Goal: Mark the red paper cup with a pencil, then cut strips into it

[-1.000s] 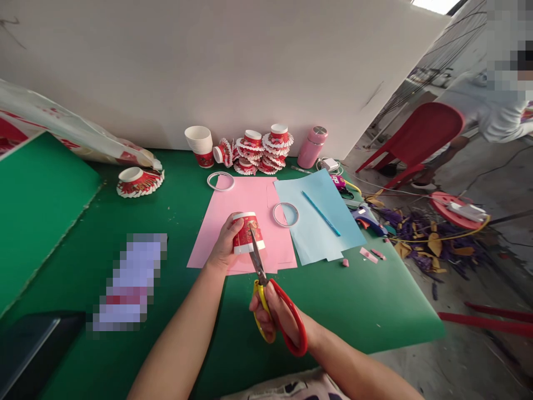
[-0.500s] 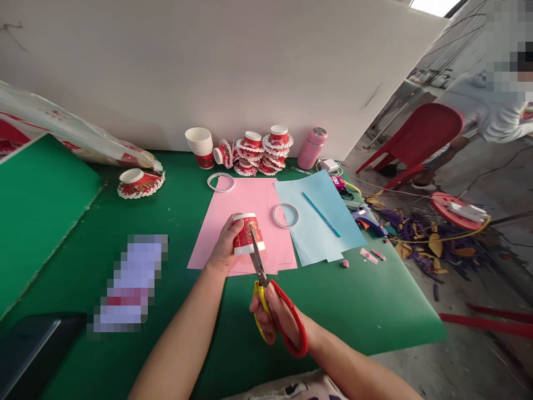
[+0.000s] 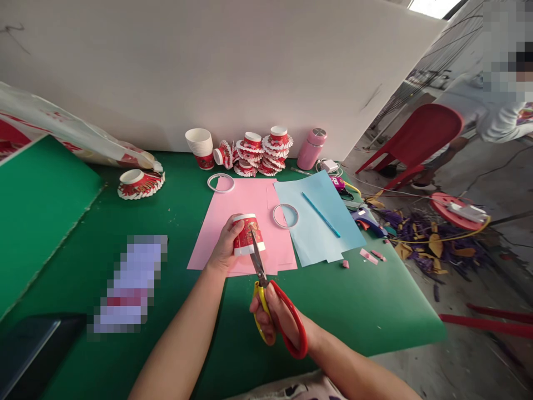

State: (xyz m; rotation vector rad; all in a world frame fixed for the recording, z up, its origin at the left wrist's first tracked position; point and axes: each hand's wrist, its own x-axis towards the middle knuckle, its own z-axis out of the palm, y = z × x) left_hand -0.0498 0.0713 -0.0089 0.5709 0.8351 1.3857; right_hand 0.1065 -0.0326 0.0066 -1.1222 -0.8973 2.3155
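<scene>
A red patterned paper cup (image 3: 244,236) with white edges is gripped from its left side by my left hand (image 3: 226,244). My right hand (image 3: 272,311) has its fingers in the red and yellow handles of a pair of scissors (image 3: 259,265). The blades point up and lie against the cup's front, their tips over the red wall. Beneath the cup are pink paper sheets (image 3: 208,250). A white tape ring (image 3: 285,216) lies right of the cup, across the pink sheets and a blue sheet (image 3: 316,244).
Along the back wall stand stacked paper cups (image 3: 200,147), several fringed red cups (image 3: 252,153) and a pink flask (image 3: 312,149). Another fringed cup (image 3: 139,183) sits left. A blue pen (image 3: 320,214) lies on the blue paper. A glue gun (image 3: 370,221) rests at the right edge.
</scene>
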